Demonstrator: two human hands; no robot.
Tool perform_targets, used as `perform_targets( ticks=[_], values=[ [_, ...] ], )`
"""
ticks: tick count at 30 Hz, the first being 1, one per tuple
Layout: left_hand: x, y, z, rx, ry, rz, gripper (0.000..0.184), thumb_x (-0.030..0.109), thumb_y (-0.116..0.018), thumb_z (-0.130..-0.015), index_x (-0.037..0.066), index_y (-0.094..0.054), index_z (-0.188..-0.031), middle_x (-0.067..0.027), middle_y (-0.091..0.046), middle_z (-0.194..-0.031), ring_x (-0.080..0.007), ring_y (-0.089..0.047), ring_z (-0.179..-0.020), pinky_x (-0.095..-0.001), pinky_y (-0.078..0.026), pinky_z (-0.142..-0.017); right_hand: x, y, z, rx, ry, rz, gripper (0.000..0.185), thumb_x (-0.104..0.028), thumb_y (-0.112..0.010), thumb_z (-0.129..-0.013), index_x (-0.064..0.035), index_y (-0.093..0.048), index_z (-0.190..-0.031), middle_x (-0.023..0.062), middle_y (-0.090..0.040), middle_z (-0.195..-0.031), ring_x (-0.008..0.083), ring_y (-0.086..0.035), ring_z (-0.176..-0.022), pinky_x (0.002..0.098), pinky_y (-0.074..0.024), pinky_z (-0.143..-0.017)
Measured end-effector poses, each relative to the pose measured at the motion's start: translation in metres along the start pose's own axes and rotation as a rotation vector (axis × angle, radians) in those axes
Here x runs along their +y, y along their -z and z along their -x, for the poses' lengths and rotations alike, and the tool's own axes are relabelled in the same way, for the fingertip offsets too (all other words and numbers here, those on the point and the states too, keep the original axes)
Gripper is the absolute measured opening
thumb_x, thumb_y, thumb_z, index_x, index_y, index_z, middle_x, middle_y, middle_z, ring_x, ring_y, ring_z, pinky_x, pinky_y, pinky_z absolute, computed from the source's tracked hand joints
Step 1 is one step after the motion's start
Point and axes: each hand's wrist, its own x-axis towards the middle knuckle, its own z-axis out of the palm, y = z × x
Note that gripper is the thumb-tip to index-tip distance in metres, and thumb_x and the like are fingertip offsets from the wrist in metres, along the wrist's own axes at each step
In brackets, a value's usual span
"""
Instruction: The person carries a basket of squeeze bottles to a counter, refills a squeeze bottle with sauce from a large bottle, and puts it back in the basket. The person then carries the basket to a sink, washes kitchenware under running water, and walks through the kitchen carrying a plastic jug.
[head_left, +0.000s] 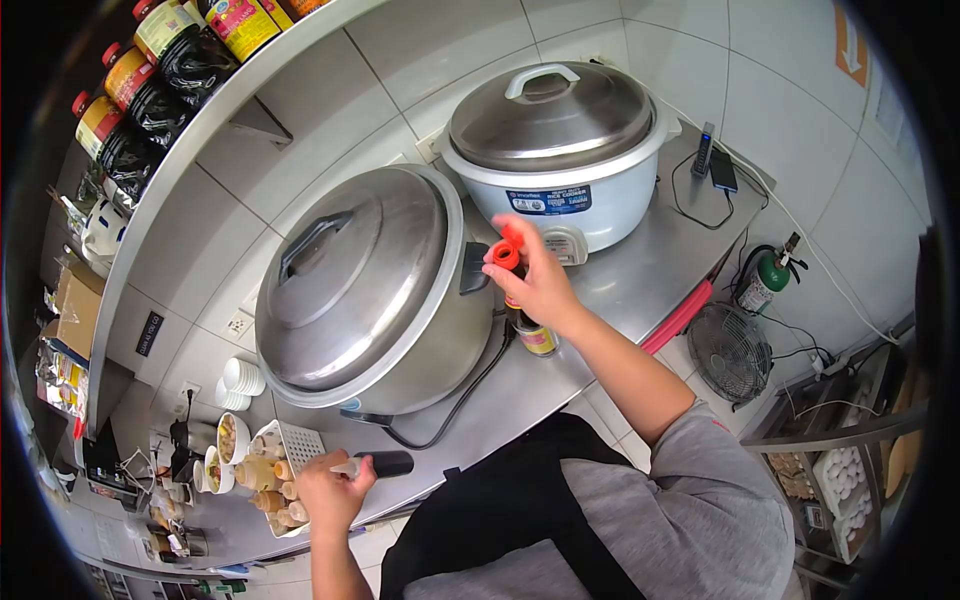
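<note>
My right hand [535, 277] has its fingers closed round the neck of a dark sauce bottle [534, 338] with a red open cap, which stands upright on the steel counter [590, 340] beside the large steel rice cooker [362, 290]. Lower left, my left hand [335, 492] grips a dark squeeze bottle [388, 464] with a pale nozzle, tilted on its side. That hand is beside a white perforated basket [301, 440] holding several sauce bottles.
A white rice cooker [590, 185] with a steel lid stands at the back. Large bottles [185, 60] line the shelf [160, 200] above left. White bowls [232, 438] sit left of the basket. A fan [728, 352] and an extinguisher [772, 270] are at right.
</note>
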Motion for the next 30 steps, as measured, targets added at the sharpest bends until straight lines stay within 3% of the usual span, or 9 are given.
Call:
perform_targets(
  ticks=[2, 7, 12, 15, 17, 19, 23, 26, 30],
  values=[
    [-0.014, -0.015, 0.015, -0.044, 0.176, -0.068, 0.039, 0.034, -0.074, -0.068, 0.0, -0.056, -0.058, -0.0141, -0.053, -0.052, -0.0327, -0.053, -0.048, -0.0385, -0.041, -0.047, 0.004, -0.006, -0.001, 0.005, 0.255, 0.176, 0.03, -0.004, -0.066, -0.081, -0.0079, -0.058, -0.109, 0.0106, -0.058, -0.091, 0.0244, -0.059, -0.077, 0.0316, -0.0484, -0.069],
    [-0.048, -0.056, 0.051, -0.146, 0.292, -0.146, 0.037, 0.038, -0.072, -0.071, 0.002, -0.065, -0.065, -0.0136, -0.054, -0.049, -0.0318, -0.057, -0.047, -0.0381, -0.044, -0.047, 0.018, -0.014, -0.007, 0.057, 0.316, 0.159, 0.022, -0.002, -0.066, -0.079, -0.0064, -0.06, -0.1, 0.0107, -0.057, -0.086, 0.0251, -0.058, -0.071, 0.0311, -0.0474, -0.063],
    [-0.071, -0.098, 0.076, -0.036, 0.359, -0.199, 0.037, 0.041, -0.067, -0.073, 0.006, -0.064, -0.063, -0.013, -0.057, -0.052, -0.0342, -0.059, -0.051, -0.0416, -0.045, -0.049, 0.015, -0.009, 0.001, -0.07, 0.244, 0.375, 0.048, -0.015, -0.071, -0.077, -0.0123, -0.05, -0.121, 0.012, -0.054, -0.11, 0.0261, -0.056, -0.096, 0.0398, -0.0417, -0.083],
    [-0.081, -0.111, 0.087, -0.026, 0.401, -0.268, 0.039, 0.044, -0.065, -0.073, 0.005, -0.065, -0.065, -0.0133, -0.058, -0.053, -0.035, -0.06, -0.053, -0.0423, -0.047, -0.05, 0.001, -0.004, 0.015, 0.122, 0.366, 0.454, 0.061, -0.019, -0.07, -0.079, -0.0155, -0.04, -0.131, 0.0112, -0.049, -0.122, 0.0268, -0.052, -0.104, 0.0436, -0.0368, -0.086],
    [-0.09, -0.118, 0.092, -0.021, 0.461, -0.322, 0.04, 0.044, -0.065, -0.073, 0.005, -0.064, -0.065, -0.0133, -0.058, -0.053, -0.0346, -0.06, -0.053, -0.0424, -0.047, -0.05, 0.008, -0.001, 0.021, 0.175, 0.42, 0.468, 0.063, -0.017, -0.069, -0.079, -0.0155, -0.039, -0.134, 0.0105, -0.051, -0.123, 0.0288, -0.054, -0.102, 0.0421, -0.0385, -0.084],
    [-0.093, -0.117, 0.09, -0.013, 0.501, -0.315, 0.04, 0.044, -0.066, -0.073, 0.005, -0.063, -0.063, -0.013, -0.058, -0.053, -0.034, -0.06, -0.053, -0.0425, -0.047, -0.05, 0.009, 0.0, 0.021, -0.08, 0.224, 0.584, 0.065, -0.017, -0.071, -0.077, -0.0146, -0.039, -0.133, 0.011, -0.052, -0.123, 0.0308, -0.055, -0.103, 0.041, -0.0385, -0.088],
    [-0.099, -0.123, 0.089, 0.073, 0.507, -0.263, 0.038, 0.04, -0.069, -0.072, 0.005, -0.06, -0.06, -0.0122, -0.057, -0.053, -0.0333, -0.059, -0.052, -0.0432, -0.046, -0.05, 0.017, 0.002, 0.018, 0.034, 0.371, 0.513, 0.078, -0.019, -0.078, -0.069, -0.0127, -0.036, -0.135, 0.014, -0.05, -0.126, 0.0335, -0.054, -0.108, 0.0425, -0.0412, -0.089],
    [-0.102, -0.129, 0.089, 0.174, 0.487, -0.19, 0.035, 0.036, -0.072, -0.071, 0.005, -0.059, -0.059, -0.0106, -0.056, -0.056, -0.0321, -0.058, -0.055, -0.043, -0.045, -0.053, 0.051, 0.008, 0.054, 0.054, -0.013, 0.157, 0.124, -0.027, -0.09, -0.052, -0.0052, -0.01, -0.144, 0.0222, -0.033, -0.141, 0.0374, -0.042, -0.124, 0.0447, -0.0345, -0.103],
    [-0.103, -0.135, 0.093, 0.251, 0.485, -0.046, 0.031, 0.025, -0.074, -0.07, 0.003, -0.054, -0.077, -0.0126, -0.051, -0.077, -0.0326, -0.053, -0.07, -0.0415, -0.044, -0.062, 0.108, 0.005, 0.11, -0.069, -0.186, 0.162, 0.119, -0.025, -0.09, -0.053, -0.0016, -0.014, -0.142, 0.0224, -0.042, -0.133, 0.0325, -0.045, -0.124, 0.04, -0.0364, -0.102]
  ],
)
